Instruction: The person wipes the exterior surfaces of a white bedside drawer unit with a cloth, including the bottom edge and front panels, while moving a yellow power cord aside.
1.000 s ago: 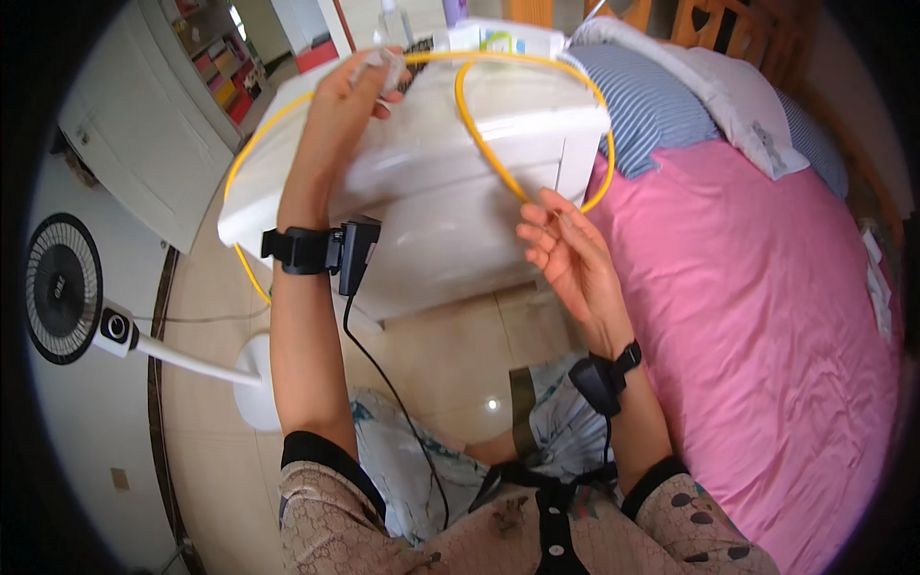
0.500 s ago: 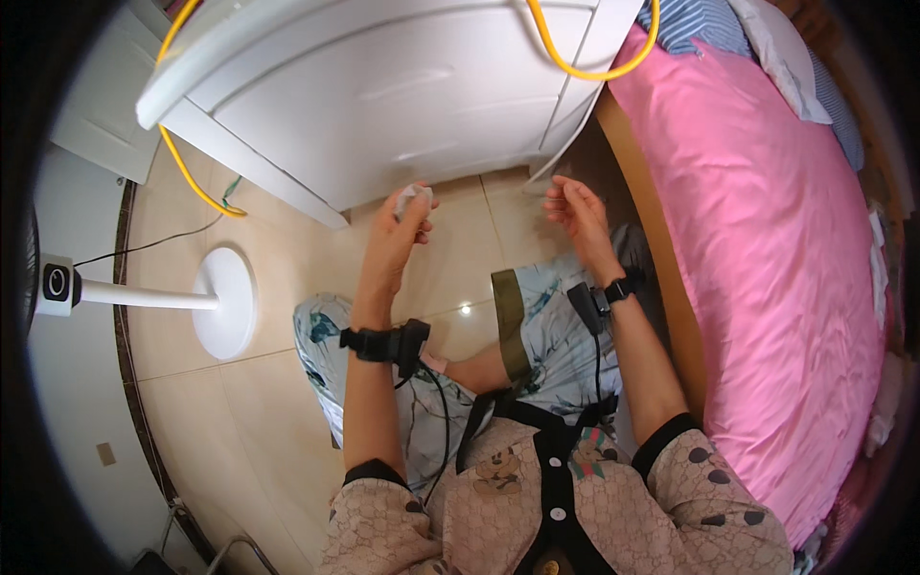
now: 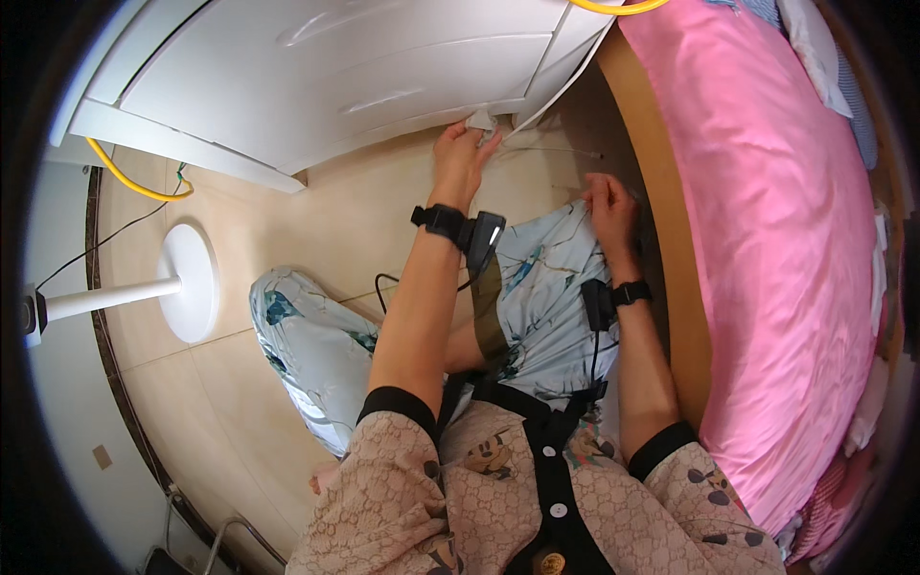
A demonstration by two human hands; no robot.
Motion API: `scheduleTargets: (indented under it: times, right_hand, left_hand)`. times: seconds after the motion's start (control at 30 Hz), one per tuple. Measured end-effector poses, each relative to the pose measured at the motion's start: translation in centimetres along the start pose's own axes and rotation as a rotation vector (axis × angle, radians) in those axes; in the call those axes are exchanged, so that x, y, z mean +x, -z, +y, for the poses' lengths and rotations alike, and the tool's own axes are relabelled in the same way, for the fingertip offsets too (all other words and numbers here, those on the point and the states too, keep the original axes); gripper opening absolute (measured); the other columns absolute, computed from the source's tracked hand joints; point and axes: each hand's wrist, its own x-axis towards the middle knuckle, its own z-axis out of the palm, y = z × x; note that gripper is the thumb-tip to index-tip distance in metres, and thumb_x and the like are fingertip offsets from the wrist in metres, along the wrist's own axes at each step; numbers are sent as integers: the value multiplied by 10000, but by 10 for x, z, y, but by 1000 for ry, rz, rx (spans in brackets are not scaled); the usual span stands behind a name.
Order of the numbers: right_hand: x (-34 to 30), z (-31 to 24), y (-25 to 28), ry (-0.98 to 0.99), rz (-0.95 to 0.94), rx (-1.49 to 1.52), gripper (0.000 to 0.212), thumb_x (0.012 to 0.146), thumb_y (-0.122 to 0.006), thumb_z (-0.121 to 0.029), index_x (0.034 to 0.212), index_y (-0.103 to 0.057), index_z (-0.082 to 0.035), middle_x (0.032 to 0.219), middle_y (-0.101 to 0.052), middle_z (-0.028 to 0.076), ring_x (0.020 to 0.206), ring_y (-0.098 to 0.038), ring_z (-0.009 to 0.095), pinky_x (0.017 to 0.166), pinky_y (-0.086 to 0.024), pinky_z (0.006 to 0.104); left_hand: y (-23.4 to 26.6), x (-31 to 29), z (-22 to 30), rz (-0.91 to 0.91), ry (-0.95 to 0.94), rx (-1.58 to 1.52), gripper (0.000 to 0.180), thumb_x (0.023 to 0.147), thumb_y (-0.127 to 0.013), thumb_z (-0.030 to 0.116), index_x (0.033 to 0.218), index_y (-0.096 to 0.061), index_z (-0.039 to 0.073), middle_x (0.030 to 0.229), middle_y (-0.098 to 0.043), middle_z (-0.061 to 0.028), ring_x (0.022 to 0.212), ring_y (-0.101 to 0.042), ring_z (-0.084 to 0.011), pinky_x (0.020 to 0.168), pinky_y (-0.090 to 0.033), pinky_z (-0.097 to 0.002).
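Nearest, bottom of frame: my tan patterned shirt (image 3: 393, 479), black placket (image 3: 542, 479) with buttons down the front. Above it, my pale blue printed trousers (image 3: 551, 273), legs bent on the tiled floor (image 3: 230, 402).

Black wrist units on both forearms: left unit (image 3: 484, 235), right unit (image 3: 601, 305).

Right hand (image 3: 615, 216), right of center: fingers curled inward, next to the trouser leg, close to the bed's side. Can't tell if it has hold of anything.

Left hand (image 3: 460, 158), upper center: thumb and fingers closed on a crumpled white tissue (image 3: 481, 122). Tissue sits at the cabinet's lower edge; can't tell if it touches. Thin white cord (image 3: 556, 149) lies on the floor just right of it.

Left side: white round base (image 3: 189, 283) with a pole running to the left edge, black cord (image 3: 110, 235) above it. Yellow tube (image 3: 134, 185) loops down to the floor at upper left; more of it shows at the top edge.

Right side: bed with wooden side panel (image 3: 661, 230) and rumpled pink sheet (image 3: 767, 240).

Top: white cabinet (image 3: 335, 72), white cable (image 3: 575, 81) down its right corner. Farthest, upper right: pillows (image 3: 815, 48).
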Motion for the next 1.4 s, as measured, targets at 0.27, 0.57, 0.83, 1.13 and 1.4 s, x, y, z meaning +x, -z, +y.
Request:
scheduleTargets:
  times: [0.27, 0.57, 0.83, 1.13, 1.4]
  right_hand:
    - [0, 7, -5, -79, 11, 237, 304, 944, -459, -282, 933, -598, -11, 704, -552, 14, 659, -503, 85, 594, -413, 228]
    - [2, 9, -1, -84, 42, 301, 306, 943, -458, -287, 902, -585, -12, 674, -519, -2, 640, -468, 71, 582, -386, 217]
    - [2, 1, -6, -78, 77, 242, 309, 938, -454, -285, 896, -585, -9, 641, -504, -8, 603, -456, 82, 572, -383, 224]
    - [1, 0, 0, -91, 71, 215, 285, 930, -471, -264, 908, -599, -11, 653, -524, -2, 619, -483, 83, 593, -407, 232]
    - [0, -1, -3, -109, 81, 311, 279, 930, -473, -260, 903, -600, -13, 655, -522, -11, 622, -484, 80, 592, -404, 219]
  left_hand:
    - [-8, 36, -26, 212, -54, -70, 212, 806, -445, -108, 1014, -477, -86, 991, -510, -152, 885, -562, -272, 814, -552, -383]
    - [-9, 11, -15, -112, -10, -89, 148, 873, -472, -34, 1011, -479, -87, 991, -525, -154, 937, -564, -300, 852, -526, -365]
    - [0, 19, -23, -30, -147, 111, 133, 880, -507, 19, 994, -524, -46, 941, -570, -128, 774, -625, -245, 661, -568, -318]
    - [3, 10, -19, -141, -27, -62, 148, 879, -498, 4, 1006, -519, -69, 969, -578, -129, 930, -602, -266, 808, -530, -336]
    - [-4, 14, -16, -44, -25, -140, 99, 832, -510, -59, 929, -493, -68, 979, -530, -146, 938, -580, -287, 854, -528, -377]
